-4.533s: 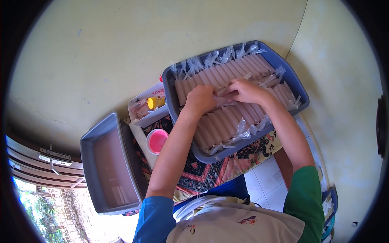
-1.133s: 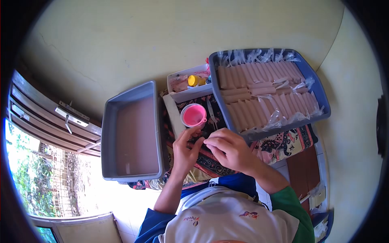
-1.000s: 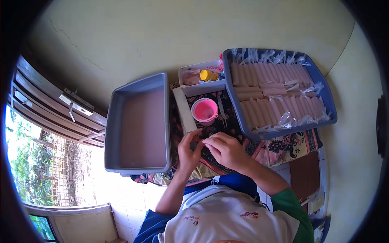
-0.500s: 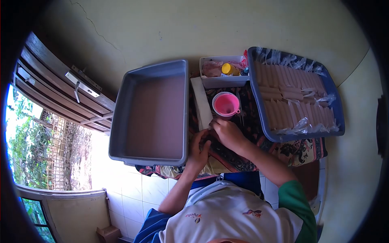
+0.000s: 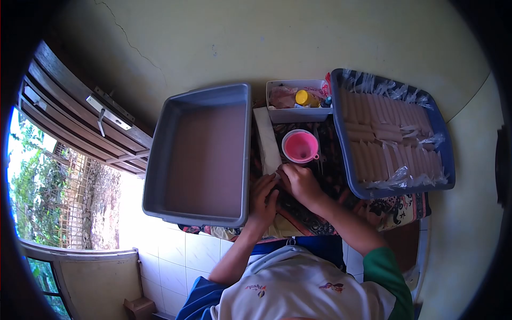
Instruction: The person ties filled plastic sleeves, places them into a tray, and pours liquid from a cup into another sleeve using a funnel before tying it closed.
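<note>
My left hand (image 5: 262, 201) and my right hand (image 5: 300, 185) meet at their fingertips over the patterned cloth. Between them shows a small pale edge of what looks like a thin plastic bag (image 5: 277, 175), mostly hidden by the fingers. The right fingers are pinched together; the left fingers are curled, with the thumb lower. Just beyond lies a long white stack of flat plastic bags (image 5: 268, 141). A pink funnel (image 5: 300, 146) rests in a white cup right behind my right hand.
At left stands a grey tub (image 5: 247, 160) of brownish liquid. A blue-grey tray (image 5: 352, 178) at right carries rows of filled brown plastic tubes (image 5: 394, 114). A white box (image 5: 298, 116) at the back holds a yellow-lidded container (image 5: 306, 98). The patterned cloth (image 5: 384, 205) covers the table.
The view has shifted slightly, so the table's things sit a little lower. Both hands stay together at the near end of the bag stack, their fingers moved only slightly.
</note>
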{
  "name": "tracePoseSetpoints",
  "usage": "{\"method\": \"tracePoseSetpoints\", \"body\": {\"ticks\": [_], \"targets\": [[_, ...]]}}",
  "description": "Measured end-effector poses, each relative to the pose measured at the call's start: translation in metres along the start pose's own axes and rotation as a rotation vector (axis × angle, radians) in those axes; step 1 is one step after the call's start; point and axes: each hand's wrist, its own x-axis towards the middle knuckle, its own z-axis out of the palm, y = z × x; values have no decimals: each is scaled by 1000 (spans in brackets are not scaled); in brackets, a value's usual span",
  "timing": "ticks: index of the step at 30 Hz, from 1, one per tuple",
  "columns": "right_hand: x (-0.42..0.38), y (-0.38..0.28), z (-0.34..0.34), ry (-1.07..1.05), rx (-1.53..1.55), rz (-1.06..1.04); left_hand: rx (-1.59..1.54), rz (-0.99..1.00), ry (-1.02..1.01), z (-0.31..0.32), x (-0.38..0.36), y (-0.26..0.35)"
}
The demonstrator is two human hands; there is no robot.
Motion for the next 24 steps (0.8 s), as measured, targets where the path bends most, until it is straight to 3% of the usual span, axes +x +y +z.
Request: {"method": "tracePoseSetpoints", "body": {"ticks": [7,24], "targets": [[-3,1,0,60,22,33,9,-19,-44,2,3,1],[-6,1,-2,11,17,2,409,67,-189,10,22,-2]]}}
